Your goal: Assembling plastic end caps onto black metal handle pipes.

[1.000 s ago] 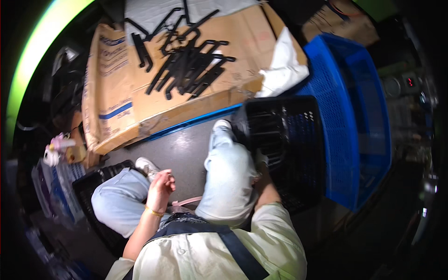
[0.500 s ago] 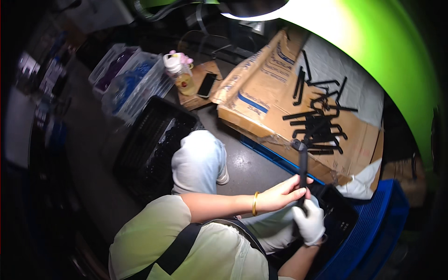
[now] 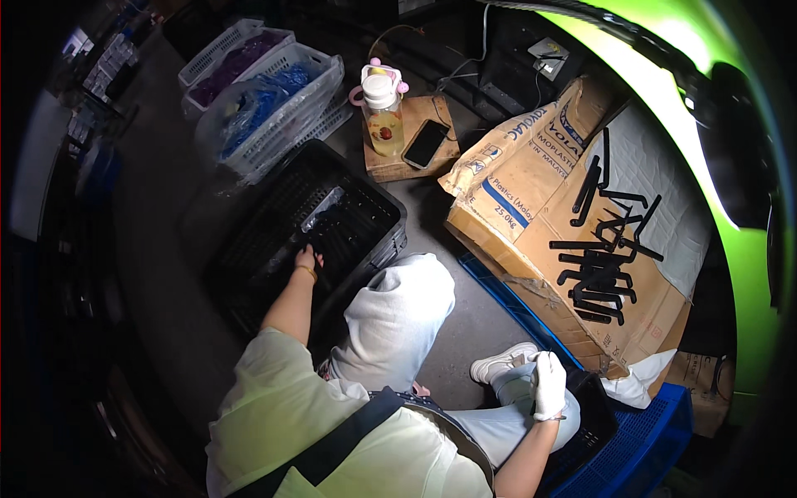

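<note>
My bare left hand (image 3: 308, 259), with a gold bangle at the wrist, reaches down into a black plastic crate (image 3: 383, 199) on the floor at left. Its fingers look curled; anything in them is lost against the dark crate. Black pieces and a shiny strip (image 3: 322, 209) lie inside. My right hand (image 3: 549, 387), in a white glove, is raised above my right knee. Its fingers are closed together, and what they hold, if anything, cannot be made out. Several black L-shaped bars (image 3: 599, 278) lie piled on a cardboard box (image 3: 531, 286), apart from both hands.
White crates (image 3: 249, 133) with blue and purple plastic stand at far left. A bottle (image 3: 383, 116) and a phone (image 3: 426, 144) rest on a small board (image 3: 403, 170). A blue crate (image 3: 639, 444) sits at lower right, and a bright green machine (image 3: 751, 282) rises along the right.
Half a second ago both hands were on a black bar at the right. My left hand has moved left into the black crate. The right hand no longer shows that bar. The view has shifted.
</note>
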Tool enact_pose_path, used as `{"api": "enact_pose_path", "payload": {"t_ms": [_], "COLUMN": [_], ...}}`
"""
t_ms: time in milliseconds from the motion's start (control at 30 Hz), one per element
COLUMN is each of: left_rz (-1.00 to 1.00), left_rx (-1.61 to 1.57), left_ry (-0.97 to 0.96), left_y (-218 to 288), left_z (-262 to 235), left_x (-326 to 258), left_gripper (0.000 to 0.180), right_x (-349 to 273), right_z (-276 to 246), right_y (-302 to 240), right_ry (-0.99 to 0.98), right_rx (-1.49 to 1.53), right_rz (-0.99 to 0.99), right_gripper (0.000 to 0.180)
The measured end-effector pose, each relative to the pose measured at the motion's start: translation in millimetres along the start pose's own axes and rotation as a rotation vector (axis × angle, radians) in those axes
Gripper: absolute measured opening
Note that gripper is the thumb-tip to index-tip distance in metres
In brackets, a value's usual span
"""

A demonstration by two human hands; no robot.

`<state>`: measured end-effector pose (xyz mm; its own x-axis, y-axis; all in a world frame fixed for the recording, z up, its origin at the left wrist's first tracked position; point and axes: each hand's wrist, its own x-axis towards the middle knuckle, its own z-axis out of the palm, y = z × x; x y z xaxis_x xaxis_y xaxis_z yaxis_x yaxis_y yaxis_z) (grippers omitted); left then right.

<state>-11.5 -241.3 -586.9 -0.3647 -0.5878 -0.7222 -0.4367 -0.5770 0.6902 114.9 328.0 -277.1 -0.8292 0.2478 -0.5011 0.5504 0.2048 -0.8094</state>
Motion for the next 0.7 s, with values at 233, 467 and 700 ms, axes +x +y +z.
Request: {"api": "enact_pose_path", "payload": {"t_ms": [233, 467, 700], "left_rz": [0.357, 1.232, 1.364], "left_rx": [0.525, 0.265, 0.971], "left_ry": [0.433, -0.41, -1.343], "left_y": [-23.1, 112.3, 38.3], "left_z": [-92.9, 173.1, 348.7], "left_x": [125.0, -178.2, -394.3], "left_gripper": [0.055, 0.025, 0.022], "right_x": [38.8, 39.5, 59.0], "right_z": [15.1, -17.8, -11.4], "right_y": [30.7, 3.6, 61.3], "right_ry": [0.065, 0.108, -0.057], "right_rx": [-0.461, -0.59, -0.814], "right_rz": [-0.473, -0.077, -0.488], "right_gripper": [0.031, 0.03, 0.024]}}
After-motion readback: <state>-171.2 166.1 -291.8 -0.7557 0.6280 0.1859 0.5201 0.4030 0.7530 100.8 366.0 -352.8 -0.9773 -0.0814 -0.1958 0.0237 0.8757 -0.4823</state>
